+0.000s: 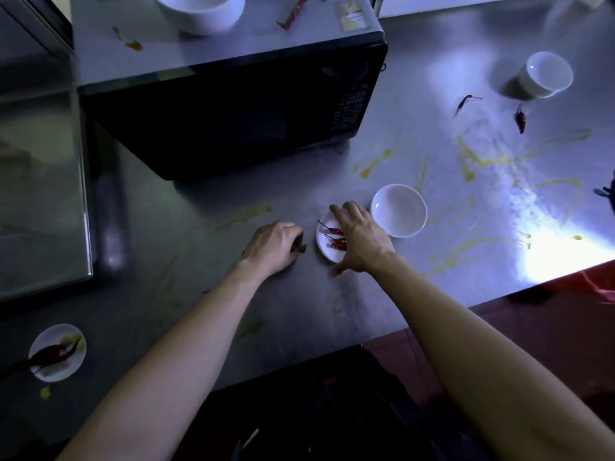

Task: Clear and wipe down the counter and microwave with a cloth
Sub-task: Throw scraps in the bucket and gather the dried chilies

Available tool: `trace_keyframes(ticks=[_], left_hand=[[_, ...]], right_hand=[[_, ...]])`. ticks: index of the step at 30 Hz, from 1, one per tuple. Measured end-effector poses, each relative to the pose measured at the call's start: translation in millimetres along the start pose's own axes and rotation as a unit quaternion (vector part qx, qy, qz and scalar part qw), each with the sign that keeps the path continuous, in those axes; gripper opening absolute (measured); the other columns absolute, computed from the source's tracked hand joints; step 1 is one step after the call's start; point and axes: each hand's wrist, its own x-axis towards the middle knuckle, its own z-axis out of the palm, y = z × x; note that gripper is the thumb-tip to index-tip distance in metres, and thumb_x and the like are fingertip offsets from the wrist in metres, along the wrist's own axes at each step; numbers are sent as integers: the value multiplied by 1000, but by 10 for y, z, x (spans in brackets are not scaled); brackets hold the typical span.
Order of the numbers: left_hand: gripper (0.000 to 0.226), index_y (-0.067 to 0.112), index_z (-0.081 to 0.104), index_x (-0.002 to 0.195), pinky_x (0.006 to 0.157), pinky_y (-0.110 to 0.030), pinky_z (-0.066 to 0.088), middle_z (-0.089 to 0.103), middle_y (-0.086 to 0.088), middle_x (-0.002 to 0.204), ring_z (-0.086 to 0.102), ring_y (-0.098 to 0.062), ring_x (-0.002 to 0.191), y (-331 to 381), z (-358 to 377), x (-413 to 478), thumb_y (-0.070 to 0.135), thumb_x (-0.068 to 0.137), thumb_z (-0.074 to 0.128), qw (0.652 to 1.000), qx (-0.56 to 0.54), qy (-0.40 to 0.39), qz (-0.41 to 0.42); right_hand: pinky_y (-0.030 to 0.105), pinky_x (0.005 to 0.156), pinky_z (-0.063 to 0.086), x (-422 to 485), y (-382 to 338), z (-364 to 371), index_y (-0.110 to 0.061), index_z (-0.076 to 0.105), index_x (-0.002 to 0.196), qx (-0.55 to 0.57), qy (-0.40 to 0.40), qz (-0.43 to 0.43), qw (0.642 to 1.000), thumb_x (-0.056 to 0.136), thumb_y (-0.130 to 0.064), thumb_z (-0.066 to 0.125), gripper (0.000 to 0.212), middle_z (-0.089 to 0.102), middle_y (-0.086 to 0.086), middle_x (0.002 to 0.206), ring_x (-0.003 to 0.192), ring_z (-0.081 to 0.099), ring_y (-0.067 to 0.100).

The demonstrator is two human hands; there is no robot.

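Dull steel counter (206,294) is wearing yellow sauce smears (469,161) pretty much all over. A boxy black microwave (233,121) is sitting at the back. A small white dish (324,242) is holding red dried chillies just beside an empty white bowl (398,210). A white cup (545,74) is standing far right with two loose dark chillies (520,118) lying near it. A messy white saucer (57,352) is sitting near-left.

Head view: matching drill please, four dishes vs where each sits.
Things:
1. big bowl
2. cup
3. chilli dish
4. stained plate

Places:
a. under the right hand
b. on the microwave
c. counter, near left
d. counter, far right

Pairs: 1-b, 2-d, 3-a, 4-c
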Motion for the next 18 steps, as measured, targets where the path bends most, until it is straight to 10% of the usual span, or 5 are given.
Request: trace_keyframes(ticks=[6, 10, 15, 18], left_hand=[[20, 28, 65, 81, 66, -32, 54, 71, 13, 78, 69, -13, 76, 9, 96, -91, 34, 74, 83, 983, -136, 28, -117], [31, 29, 75, 97, 68, -20, 52, 77, 12, 82, 69, -1, 72, 66, -2, -284, 26, 75, 96, 897, -372, 51, -231], [13, 9, 74, 110, 61, -23, 57, 70, -5, 89, 73, -17, 75, 137, -304, -626, 5, 100, 68, 597, -740, 113, -287], [15, 9, 68, 90, 54, -24, 52, 64, -6, 82, 69, -18, 67, 110, -485, -861, 10, 101, 57, 489, -790, 163, -331]], right_hand=[[39, 109, 46, 28, 24, 27, -19, 25, 163, -6, -3, -5, 1000, 42, -58, 104, 150, 38, 6, 152, 145, 37, 28], [41, 120, 38, 72, 55, 4, -17, 21, 164, -21, -17, -16, 1000, 41, -70, 100, 155, 38, 8, 154, 146, 36, 30], [46, 124, 29, 31, -19, -63, -12, 41, 149, -79, 15, -61, 995, 54, -77, 89, 125, 47, 11, 148, 143, 41, 33], [44, 110, 42, -84, -274, -140, -12, 56, 139, -60, 46, -99, 992, 82, -57, 80, 77, 58, 11, 139, 133, 52, 33]])
